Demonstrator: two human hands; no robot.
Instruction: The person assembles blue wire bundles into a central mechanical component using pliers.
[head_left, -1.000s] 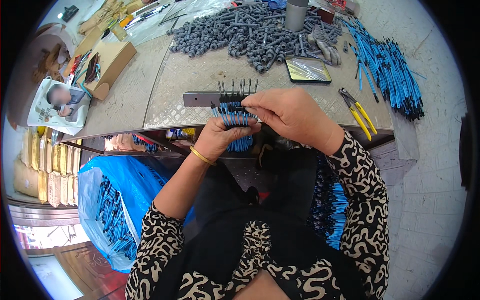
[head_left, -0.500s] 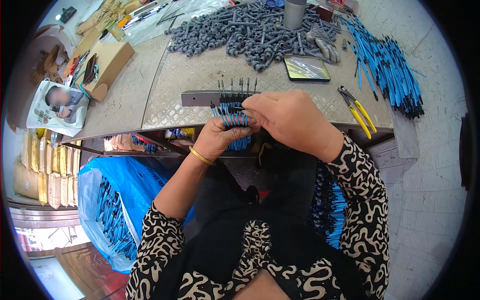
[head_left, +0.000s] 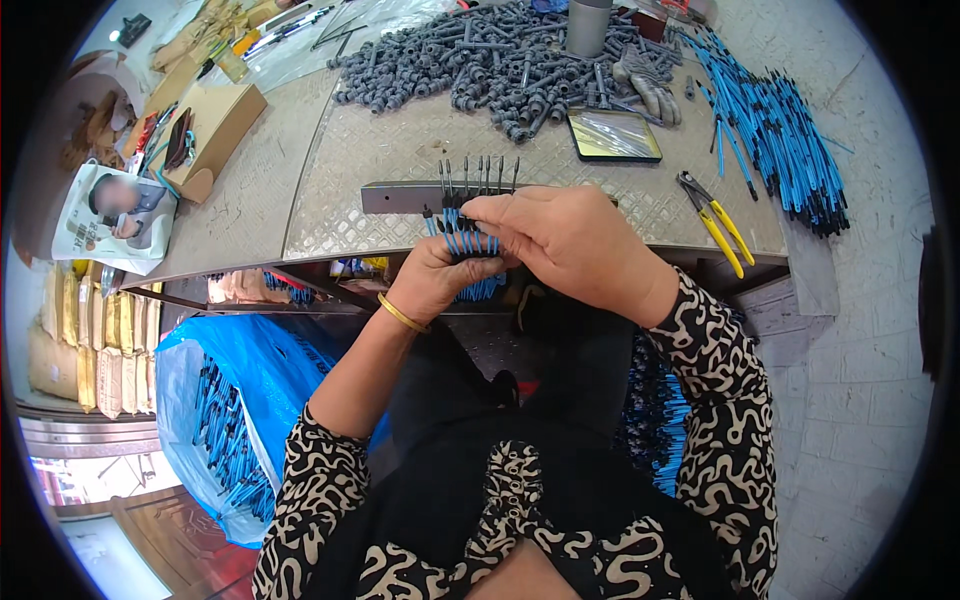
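- Bundle of thin blue cables with black ends (head_left: 466,243): located at the near side of the flat grey metal bar (head_left: 400,198), its black tips projecting past the bar.
- Left hand (head_left: 432,270): closed around the bundle, gripping it; the blue lengths cross the fingers.
- Right hand (head_left: 570,235): thumb and forefinger drawn together at the black ends, right of the bar's exposed part; the item between them is hidden.
- Caution: a slackened left grip could let cables slide out of line; a sideways pull by the right fingers could cause crossing.
- Yellow-handled pliers (head_left: 725,232): well right of the bar.
- Heap of grey plastic fittings (head_left: 440,70): beyond the bar; unlikely to interfere.
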